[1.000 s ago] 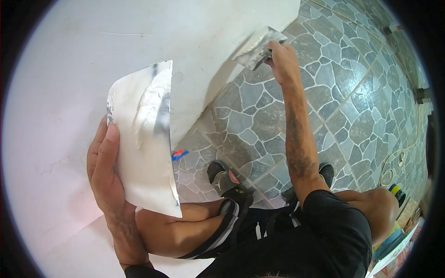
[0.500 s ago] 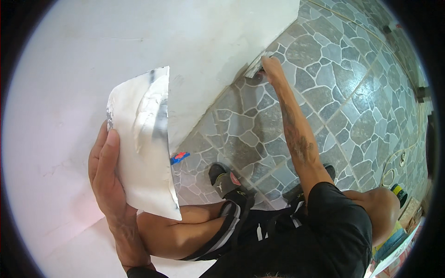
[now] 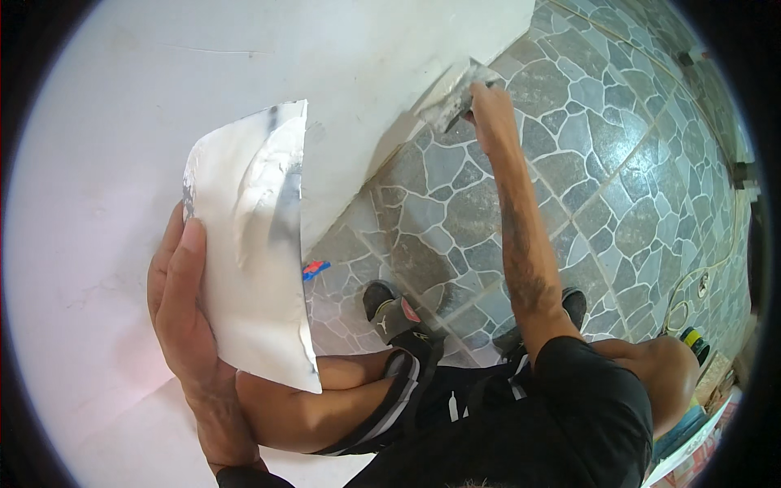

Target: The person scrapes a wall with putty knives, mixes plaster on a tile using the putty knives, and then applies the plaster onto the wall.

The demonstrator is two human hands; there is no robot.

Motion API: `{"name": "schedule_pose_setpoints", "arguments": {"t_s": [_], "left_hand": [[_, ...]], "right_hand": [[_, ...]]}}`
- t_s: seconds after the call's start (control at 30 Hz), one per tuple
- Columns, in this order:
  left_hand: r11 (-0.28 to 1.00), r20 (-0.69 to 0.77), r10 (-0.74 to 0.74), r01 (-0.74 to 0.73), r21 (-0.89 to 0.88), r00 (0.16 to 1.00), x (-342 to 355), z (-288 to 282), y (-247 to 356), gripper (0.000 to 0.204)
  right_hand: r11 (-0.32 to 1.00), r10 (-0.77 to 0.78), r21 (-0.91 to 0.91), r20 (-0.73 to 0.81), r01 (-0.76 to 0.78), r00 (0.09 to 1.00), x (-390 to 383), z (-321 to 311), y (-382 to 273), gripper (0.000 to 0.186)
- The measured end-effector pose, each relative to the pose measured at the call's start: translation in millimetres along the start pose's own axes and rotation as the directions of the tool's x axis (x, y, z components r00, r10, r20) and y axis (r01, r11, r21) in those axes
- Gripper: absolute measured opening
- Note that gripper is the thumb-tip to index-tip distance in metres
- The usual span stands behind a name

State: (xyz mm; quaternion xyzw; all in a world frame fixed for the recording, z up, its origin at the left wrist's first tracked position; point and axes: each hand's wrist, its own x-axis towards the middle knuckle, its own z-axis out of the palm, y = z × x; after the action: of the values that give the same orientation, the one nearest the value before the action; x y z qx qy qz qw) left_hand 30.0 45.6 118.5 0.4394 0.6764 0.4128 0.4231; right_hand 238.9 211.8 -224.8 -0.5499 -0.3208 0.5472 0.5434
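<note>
My left hand grips a wide, slightly curved plaster board by its left edge, thumb on the face. A ridge of wet white filler lies on the board's upper part. Far ahead, my right hand is closed round a broad putty knife whose blade is smeared with filler. That blade sits at the lower part of the white wall, near where it meets the floor; whether it touches I cannot tell. The fingers of my right hand are partly hidden.
Grey stone-patterned tiles cover the floor. A blue and red tool lies by the wall's foot. My shoes stand below. At right are a pale cable, a black and yellow object and stacked items.
My right hand has lifted the putty knife slightly up the wall, and its blade now shows more of its face. The board in my left hand has shifted only a little.
</note>
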Motion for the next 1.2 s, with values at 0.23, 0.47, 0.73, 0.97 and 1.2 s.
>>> {"name": "schedule_pose_setpoints", "arguments": {"t_s": [0.23,0.47,0.73,0.97,1.2], "left_hand": [[0.999,0.009,0.000,-0.001,0.037,1.000,7,3,-9,0.050],[1.000,0.047,-0.012,0.013,-0.017,0.999,1,2,-9,0.049],[0.999,0.035,-0.011,0.009,0.051,0.999,5,5,-9,0.048],[1.000,0.031,0.010,-0.009,-0.030,0.999,6,10,-7,0.038],[0.991,-0.092,-0.106,0.097,-0.093,0.990,10,34,-3,0.042]], "right_hand": [[0.976,0.212,0.073,-0.107,-0.205,0.971,-16,21,104,0.041],[0.950,0.251,0.182,0.040,-0.254,0.967,-13,60,93,0.038],[0.973,0.148,0.158,0.135,-0.169,0.980,-32,73,-16,0.033],[0.873,0.005,0.480,0.175,-0.090,0.985,-96,40,-137,0.026],[0.723,-0.240,0.688,0.325,-0.055,0.915,-92,-25,-145,0.022]]}}
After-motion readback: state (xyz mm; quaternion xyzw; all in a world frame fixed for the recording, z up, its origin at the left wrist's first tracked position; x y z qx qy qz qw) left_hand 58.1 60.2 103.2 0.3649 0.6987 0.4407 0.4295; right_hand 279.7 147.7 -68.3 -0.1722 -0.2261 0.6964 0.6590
